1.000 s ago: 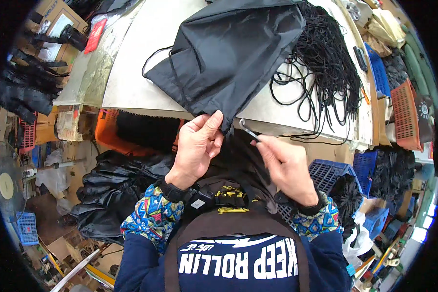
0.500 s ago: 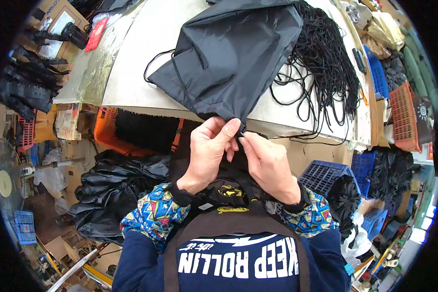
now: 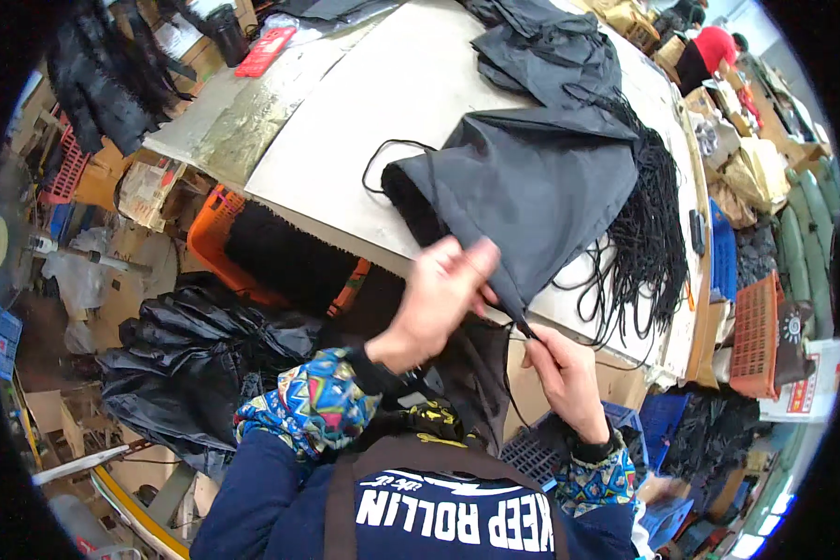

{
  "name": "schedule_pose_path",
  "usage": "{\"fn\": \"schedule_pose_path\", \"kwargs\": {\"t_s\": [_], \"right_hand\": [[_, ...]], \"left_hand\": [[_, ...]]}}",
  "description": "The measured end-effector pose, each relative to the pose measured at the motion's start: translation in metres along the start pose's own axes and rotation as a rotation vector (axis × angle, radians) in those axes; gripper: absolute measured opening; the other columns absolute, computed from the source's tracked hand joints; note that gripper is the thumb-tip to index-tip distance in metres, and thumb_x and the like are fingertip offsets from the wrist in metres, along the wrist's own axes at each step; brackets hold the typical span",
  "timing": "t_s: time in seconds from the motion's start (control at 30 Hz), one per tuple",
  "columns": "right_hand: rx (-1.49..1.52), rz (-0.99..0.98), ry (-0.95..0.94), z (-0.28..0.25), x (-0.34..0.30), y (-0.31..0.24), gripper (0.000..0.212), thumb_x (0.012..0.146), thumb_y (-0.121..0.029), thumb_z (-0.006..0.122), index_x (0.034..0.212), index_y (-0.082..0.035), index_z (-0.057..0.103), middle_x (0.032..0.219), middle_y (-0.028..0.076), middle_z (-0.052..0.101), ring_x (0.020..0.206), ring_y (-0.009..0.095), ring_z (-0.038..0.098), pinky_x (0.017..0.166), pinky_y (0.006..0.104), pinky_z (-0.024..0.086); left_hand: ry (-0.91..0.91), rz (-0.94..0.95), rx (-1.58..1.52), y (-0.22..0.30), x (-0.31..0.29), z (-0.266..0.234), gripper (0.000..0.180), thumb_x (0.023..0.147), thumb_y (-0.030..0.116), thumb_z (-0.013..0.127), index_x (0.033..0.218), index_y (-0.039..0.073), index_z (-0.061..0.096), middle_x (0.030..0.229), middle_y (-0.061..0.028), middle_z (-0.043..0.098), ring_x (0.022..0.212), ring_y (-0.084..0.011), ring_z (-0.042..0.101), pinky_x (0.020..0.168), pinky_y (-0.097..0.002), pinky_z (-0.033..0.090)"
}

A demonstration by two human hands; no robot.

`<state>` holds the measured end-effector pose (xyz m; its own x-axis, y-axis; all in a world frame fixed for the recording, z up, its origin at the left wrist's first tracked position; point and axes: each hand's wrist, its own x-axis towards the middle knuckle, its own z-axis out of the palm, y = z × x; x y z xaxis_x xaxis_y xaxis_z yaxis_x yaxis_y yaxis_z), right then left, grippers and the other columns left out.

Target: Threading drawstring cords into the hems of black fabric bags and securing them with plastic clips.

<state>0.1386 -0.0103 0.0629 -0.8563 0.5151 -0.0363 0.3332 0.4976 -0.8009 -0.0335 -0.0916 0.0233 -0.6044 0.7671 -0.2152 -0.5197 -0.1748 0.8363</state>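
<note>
A black drawstring bag (image 3: pixel 541 191) lies on the white tabletop, and its near corner reaches past the edge toward me. My right hand (image 3: pixel 569 378) pinches that corner between thumb and fingers, where a thin cord hangs down. My left hand (image 3: pixel 439 303), smeared by motion, is beside the bag's lower left edge; whether anything is between its fingers does not show. A loop of black cord (image 3: pixel 383 154) sticks out on the bag's left side. To the bag's right lies a thick bundle of black cords (image 3: pixel 649 229), some trailing over the table edge.
The white table (image 3: pixel 345 121) fills the space ahead, with more black fabric (image 3: pixel 555 56) on its far part. Below it stands an orange crate (image 3: pixel 210 233) of black material. Black bags (image 3: pixel 196 359) are heaped at left. Crates (image 3: pixel 756 331) line the right; another person (image 3: pixel 714 51) is far off.
My hands have come apart: the right moved right and down with the bag's corner, the left let go of it. The view has turned, and more black fabric shows at the back.
</note>
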Motion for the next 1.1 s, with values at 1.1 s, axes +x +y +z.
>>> {"fn": "schedule_pose_path", "kwargs": {"t_s": [1.1], "right_hand": [[0.673, -0.022, 0.181, -0.082, 0.16, -0.096, 0.017, 0.092, -0.019, 0.056, 0.09, -0.002, 0.059, 0.064, -0.003, 0.051, 0.05, 0.003, 0.043, 0.039, 0.0193, 0.032]], "left_hand": [[-0.245, 0.225, 0.615, -0.042, -0.01, 0.004, 0.017, 0.092, 0.013, 0.052, 0.089, -0.002, 0.044, 0.062, -0.0213, 0.046, 0.053, -0.0332, 0.043, 0.051, -0.0379, 0.038]]}}
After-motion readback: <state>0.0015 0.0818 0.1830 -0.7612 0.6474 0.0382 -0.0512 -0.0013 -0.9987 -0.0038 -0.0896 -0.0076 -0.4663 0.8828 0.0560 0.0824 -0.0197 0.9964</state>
